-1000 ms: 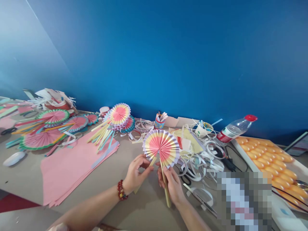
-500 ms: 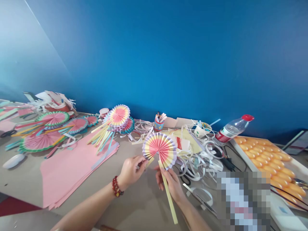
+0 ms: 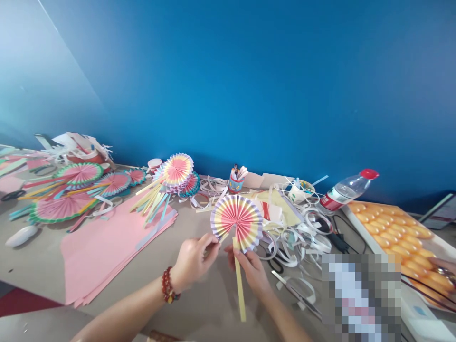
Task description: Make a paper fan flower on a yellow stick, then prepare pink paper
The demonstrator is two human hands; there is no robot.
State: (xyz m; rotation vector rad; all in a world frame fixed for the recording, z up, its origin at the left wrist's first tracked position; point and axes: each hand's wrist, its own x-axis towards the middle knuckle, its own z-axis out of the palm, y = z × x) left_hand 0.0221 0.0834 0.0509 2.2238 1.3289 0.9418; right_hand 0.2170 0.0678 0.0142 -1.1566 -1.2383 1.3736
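Observation:
A pleated paper fan (image 3: 236, 216), pink at its centre with yellow and lilac bands, is spread almost full circle in front of me, with a gap at the bottom. My left hand (image 3: 199, 256), with a red bead bracelet at the wrist, pinches the fan's lower left edge, where a short bit of yellow strip shows. At the lower right edge my right hand (image 3: 249, 268) is closed on the fan and its long yellow handle strip (image 3: 240, 294), which hangs down towards me. Some right-hand fingers are hidden behind the strip.
Finished fans (image 3: 178, 171) lie left, beside stacked pink paper (image 3: 114, 251). A pen cup (image 3: 236, 183) stands at the back. Right are curled white paper strips (image 3: 285, 242), a bottle (image 3: 347, 190) and a tray of orange oval pieces (image 3: 395, 228); another person's hand (image 3: 443, 263) reaches over it.
The yellow handle strip has swung left to hang nearly straight down. The fan's gap at the bottom looks slightly narrower. Another person's hand has come in at the right edge.

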